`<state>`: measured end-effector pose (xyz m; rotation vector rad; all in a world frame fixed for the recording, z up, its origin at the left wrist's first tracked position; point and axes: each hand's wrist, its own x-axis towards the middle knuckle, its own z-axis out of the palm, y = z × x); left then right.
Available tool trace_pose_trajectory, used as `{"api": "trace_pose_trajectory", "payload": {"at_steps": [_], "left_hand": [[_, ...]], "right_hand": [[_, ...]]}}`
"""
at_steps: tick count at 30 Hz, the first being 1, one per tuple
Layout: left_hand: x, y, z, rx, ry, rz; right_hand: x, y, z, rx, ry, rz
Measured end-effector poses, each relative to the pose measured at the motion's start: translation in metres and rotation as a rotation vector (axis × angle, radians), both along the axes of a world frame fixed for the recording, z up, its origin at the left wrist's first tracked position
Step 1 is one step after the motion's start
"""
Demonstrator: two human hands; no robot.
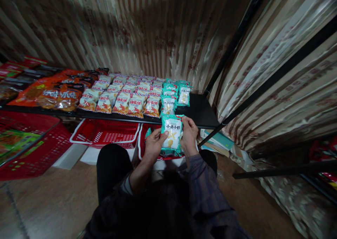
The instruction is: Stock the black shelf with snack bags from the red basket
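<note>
A teal and white snack bag [171, 135] is held upright between my two hands, its printed front facing me. My left hand [154, 143] grips its lower left side, thumb on the front. The upper right edge is pinched in the fingers of my right hand [190, 133]. Just beyond, teal snack bags [168, 105] stand in rows on the black shelf [201, 109]. Below the held bag is a red basket [142, 140] with a white rim, partly hidden by my hands; some teal packaging shows inside it.
White and orange snack bags [121, 102] fill the shelf's middle, with orange bags [59, 91] further left. Under the shelf sit a red basket [105, 131] and a larger red basket [50, 158] holding green packs. A black metal post [263, 88] slants at the right.
</note>
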<state>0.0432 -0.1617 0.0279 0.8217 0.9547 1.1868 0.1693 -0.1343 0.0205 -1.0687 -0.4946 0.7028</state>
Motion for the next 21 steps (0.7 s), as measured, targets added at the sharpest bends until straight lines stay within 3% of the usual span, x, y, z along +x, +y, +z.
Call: {"api": "trace_pose_trajectory", "payload": {"at_steps": [7, 12, 18, 21], "left_hand": [[0.001, 0.0, -0.001, -0.031, -0.029, 0.056], [-0.004, 0.007, 0.002, -0.073, -0.107, 0.078], [-0.007, 0.019, -0.003, -0.08, -0.183, 0.135], [-0.006, 0.022, -0.007, -0.062, -0.183, 0.18]], "right_hand": [[-0.001, 0.003, 0.005, -0.025, -0.075, 0.035], [-0.003, -0.009, 0.007, -0.074, -0.045, 0.152], [-0.016, -0.041, -0.011, -0.17, 0.04, 0.147], [-0.029, -0.055, -0.022, -0.207, 0.104, 0.246]]}}
